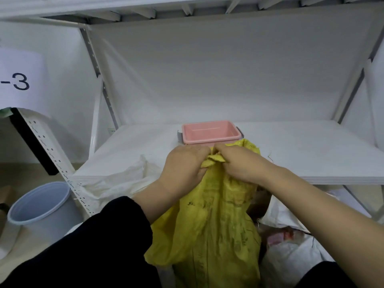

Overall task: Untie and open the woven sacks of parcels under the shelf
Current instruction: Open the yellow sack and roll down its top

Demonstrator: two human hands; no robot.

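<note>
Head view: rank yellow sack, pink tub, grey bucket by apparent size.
1. yellow sack
2. grey bucket
3. pink tub
The tub sits farther back on the shelf, so tub versus bucket is unsure in real size.

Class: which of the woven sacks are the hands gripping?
The yellow woven sack, neck gripped by left hand and right hand; the white woven sacks beside it are not held.

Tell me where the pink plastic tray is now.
Head view, centre: the pink rectangular plastic tray sits on the white shelf board, just behind the left hand and right hand gripping the neck of the yellow woven sack.
</note>
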